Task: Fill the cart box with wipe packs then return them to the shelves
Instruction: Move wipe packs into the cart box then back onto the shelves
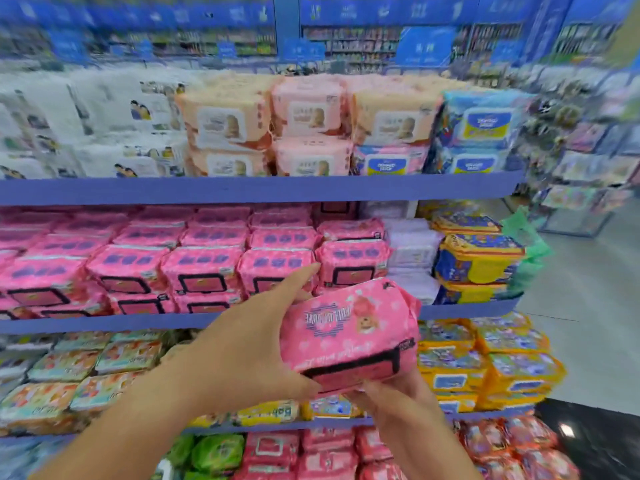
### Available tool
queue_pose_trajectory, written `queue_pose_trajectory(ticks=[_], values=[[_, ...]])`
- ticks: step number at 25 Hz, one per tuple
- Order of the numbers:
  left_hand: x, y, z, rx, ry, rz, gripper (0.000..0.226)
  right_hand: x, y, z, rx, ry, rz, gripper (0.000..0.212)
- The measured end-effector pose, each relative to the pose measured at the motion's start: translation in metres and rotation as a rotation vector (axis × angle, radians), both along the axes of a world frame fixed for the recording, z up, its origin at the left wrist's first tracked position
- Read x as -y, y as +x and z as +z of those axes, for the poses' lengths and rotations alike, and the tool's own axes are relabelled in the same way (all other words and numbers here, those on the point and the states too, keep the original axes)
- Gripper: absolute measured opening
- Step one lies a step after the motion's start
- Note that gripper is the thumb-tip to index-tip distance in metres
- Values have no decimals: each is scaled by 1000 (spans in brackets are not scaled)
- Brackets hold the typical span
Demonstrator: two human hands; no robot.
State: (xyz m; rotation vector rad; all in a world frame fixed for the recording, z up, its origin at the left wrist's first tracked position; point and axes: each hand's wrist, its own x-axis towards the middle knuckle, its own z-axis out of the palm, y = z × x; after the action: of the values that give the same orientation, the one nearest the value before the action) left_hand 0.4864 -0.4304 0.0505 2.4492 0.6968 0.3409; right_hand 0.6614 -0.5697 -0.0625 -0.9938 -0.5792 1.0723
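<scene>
A pink wipe pack (349,334) with a black-edged lid and a bear print is held in front of the middle shelf, tilted. My left hand (249,344) grips its left end, fingers reaching over the top. My right hand (391,396) supports it from below. Behind it, the middle shelf (104,322) carries several rows of the same pink wipe packs (201,268). The cart box is out of view.
The top shelf (242,188) bears peach, pink and blue packs. Yellow and blue packs (478,258) stand right of the pink rows, with more yellow ones (512,372) below. Red packs (325,455) fill the bottom shelf. An aisle floor (588,306) opens to the right.
</scene>
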Motion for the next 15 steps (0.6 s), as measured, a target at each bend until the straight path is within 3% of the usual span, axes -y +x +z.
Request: queue_pose_trajectory(ticks=[3, 5, 7, 8, 10, 11, 14, 15], values=[[-16, 24, -13, -26, -114, 39, 123, -4, 31, -4, 9, -59, 2, 107], [-24, 41, -32, -29, -322, 45, 113, -7, 49, -9, 75, -135, -25, 116], [-22, 62, -58, 88, -590, -7, 99, -17, 62, -1, 230, -217, -45, 118], [-24, 77, -84, 154, -697, -20, 92, -25, 68, 9, 343, -271, -57, 113], [-24, 108, -124, 344, -918, -31, 86, -46, 84, 27, 502, -301, -84, 79], [-39, 117, -150, 348, -1019, -62, 85, -58, 93, 36, 575, -301, -72, 70], [-69, 155, -199, 478, -962, 251, 106, -98, 120, 60, 841, -338, -59, 80], [-77, 156, -185, 474, -1016, 139, 95, -110, 130, 66, 929, -330, -71, 84]])
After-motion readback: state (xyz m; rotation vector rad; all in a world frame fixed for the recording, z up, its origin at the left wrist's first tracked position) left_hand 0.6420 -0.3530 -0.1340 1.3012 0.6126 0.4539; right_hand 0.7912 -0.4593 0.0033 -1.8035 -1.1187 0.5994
